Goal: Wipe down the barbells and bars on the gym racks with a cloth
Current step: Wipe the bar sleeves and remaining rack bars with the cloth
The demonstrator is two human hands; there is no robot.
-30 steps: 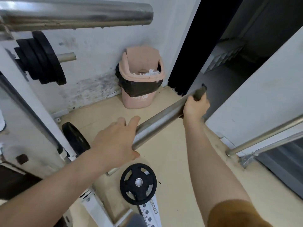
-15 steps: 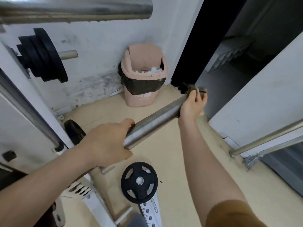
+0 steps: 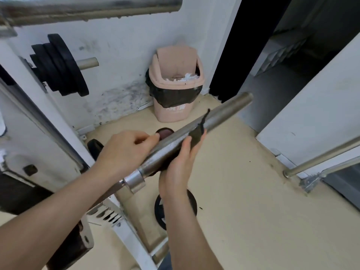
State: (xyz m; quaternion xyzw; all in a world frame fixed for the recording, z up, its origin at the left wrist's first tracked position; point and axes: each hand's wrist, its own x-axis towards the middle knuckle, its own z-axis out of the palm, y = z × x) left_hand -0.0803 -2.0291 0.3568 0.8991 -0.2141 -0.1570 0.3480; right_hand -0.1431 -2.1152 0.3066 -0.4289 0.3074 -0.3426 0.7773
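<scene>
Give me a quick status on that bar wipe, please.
Right hand pressing dark cloth under the bar sleeve. Left hand curled beside it, grip unclear. Nothing blocking the sleeve.

Dull metal barbell (image 3: 229, 112), soft dark cloth (image 3: 196, 135) (matt), smooth pink plastic bin (image 3: 171, 113)
</scene>
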